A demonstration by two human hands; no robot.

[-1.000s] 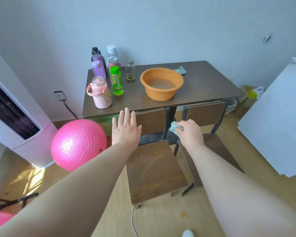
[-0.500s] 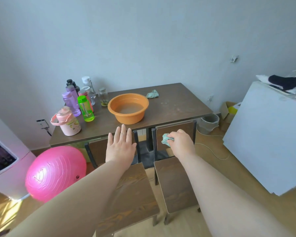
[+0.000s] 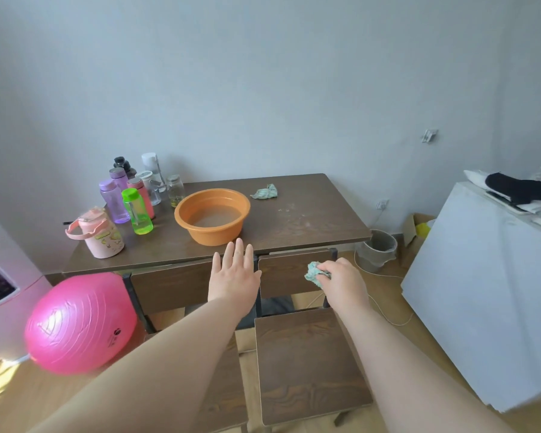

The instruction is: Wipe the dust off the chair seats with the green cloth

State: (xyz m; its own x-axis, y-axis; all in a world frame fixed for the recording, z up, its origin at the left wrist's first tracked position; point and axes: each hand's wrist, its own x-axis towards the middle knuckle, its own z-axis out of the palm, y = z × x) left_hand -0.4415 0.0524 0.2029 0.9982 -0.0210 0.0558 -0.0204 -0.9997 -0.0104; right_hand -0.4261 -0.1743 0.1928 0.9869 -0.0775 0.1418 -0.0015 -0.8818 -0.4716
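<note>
The right hand [image 3: 344, 282] grips the green cloth [image 3: 314, 271], a small wad sticking out in front of its fingers. The cloth looks soft and light, and is probably best pressed flat under the palm. The chair seat [image 3: 310, 364] lies below this grip. The left hand [image 3: 235, 276] is flat and holds nothing.

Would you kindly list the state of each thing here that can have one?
left hand: open, fingers straight, holding nothing
right hand: grips the green cloth
green cloth: bunched up
orange basin: upright, holding cloudy water
green bottle: upright, capped
second cloth: crumpled on the table
</note>
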